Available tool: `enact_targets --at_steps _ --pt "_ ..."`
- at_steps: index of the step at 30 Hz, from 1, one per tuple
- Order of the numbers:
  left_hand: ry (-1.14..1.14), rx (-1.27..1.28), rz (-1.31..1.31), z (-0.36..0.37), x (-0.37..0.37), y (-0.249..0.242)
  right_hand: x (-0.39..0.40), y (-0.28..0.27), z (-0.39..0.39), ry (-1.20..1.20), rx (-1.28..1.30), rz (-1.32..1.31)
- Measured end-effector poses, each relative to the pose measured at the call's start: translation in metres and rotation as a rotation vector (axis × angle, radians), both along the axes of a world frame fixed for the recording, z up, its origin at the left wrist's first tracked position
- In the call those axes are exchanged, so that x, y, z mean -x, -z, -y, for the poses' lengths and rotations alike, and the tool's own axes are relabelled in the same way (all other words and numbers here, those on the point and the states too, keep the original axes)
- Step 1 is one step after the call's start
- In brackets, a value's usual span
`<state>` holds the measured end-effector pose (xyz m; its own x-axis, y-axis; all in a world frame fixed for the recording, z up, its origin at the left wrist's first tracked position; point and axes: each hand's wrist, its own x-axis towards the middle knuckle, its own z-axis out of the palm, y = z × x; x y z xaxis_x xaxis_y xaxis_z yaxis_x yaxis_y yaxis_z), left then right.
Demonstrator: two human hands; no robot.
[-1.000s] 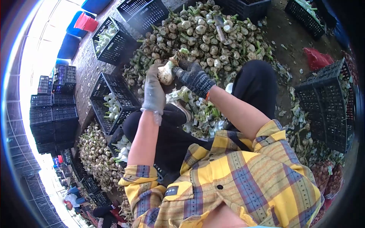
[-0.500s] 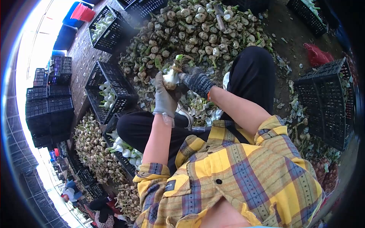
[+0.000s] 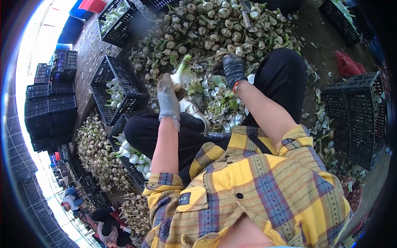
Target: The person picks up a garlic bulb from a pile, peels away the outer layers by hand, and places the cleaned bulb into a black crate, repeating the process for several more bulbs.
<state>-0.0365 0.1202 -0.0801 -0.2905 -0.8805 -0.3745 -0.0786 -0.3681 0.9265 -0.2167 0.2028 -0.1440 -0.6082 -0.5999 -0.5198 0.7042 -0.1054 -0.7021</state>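
My left hand (image 3: 167,99), in a pale grey glove, is closed around the lower end of a white garlic bulb (image 3: 180,76) with a short green stem, tilted up. To its right, my right hand (image 3: 230,69), in a dark knitted glove, is closed and slightly blurred. A brownish strip of dry garlic skin (image 3: 218,56) shows at its fingers. Between and below the hands lies a litter of peeled skins and leaves (image 3: 223,103). Beyond them spreads a large heap of unpeeled garlic (image 3: 215,25).
A black crate (image 3: 138,97) with white bulbs stands at left; another crate (image 3: 126,142) of white bulbs sits beside my left knee. A tall black crate (image 3: 351,120) is at right, near a red net bag (image 3: 346,64). A tool with a brownish handle (image 3: 246,20) lies on the heap.
My hands have moved apart: the right went up and right, away from the bulb, with the brownish skin. My left hand, still holding the bulb, shifted slightly left.
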Motion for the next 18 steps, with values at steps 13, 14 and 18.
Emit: enact_targets --at_steps 13,14,18 --pt "-0.004 -0.07 -0.072 -0.007 -0.009 0.022 -0.043 -0.026 0.001 -0.694 0.052 -0.629" --pt "0.006 -0.045 -0.04 -0.011 -0.006 0.019 -0.043 -0.016 0.002 -0.625 0.065 -0.553" --pt "-0.002 -0.14 -0.088 -0.022 0.007 0.01 -0.033 0.006 -0.004 -0.493 0.032 -0.52"
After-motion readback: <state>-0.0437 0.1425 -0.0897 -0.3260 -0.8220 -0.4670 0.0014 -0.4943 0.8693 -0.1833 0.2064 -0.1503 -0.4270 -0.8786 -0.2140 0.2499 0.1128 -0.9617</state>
